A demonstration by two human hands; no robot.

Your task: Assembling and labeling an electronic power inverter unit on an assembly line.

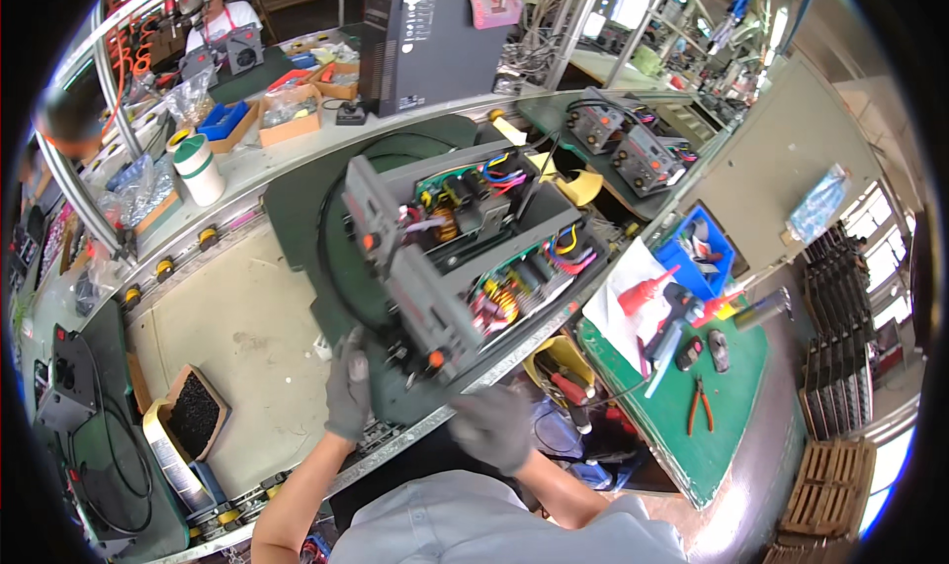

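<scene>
Two grey metal machine housings without covers lie side by side on a dark green board (pixel 289 230), a farther housing (pixel 370 213) and a nearer housing (pixel 432 312). Circuit boards, copper coils and coloured wires show inside them, and each front panel has an orange knob. My left hand (pixel 348 391), in a grey glove, is at the board's near left edge with its fingers stretched out. I see nothing in it. My right hand (pixel 494 428), gloved too, is blurred beside the near housing's front corner. Its fingers are not clear. A black cable (pixel 324 243) loops round the housings' left side.
A box of black small parts (pixel 196 411) stands on the conveyor at left. On the right, a green side table (pixel 736 435) carries orange-handled pliers (pixel 700 406), red bottles and a blue bin (pixel 727 253). A large dark machine (pixel 425 55) stands behind; another person (pixel 225 20) is far left.
</scene>
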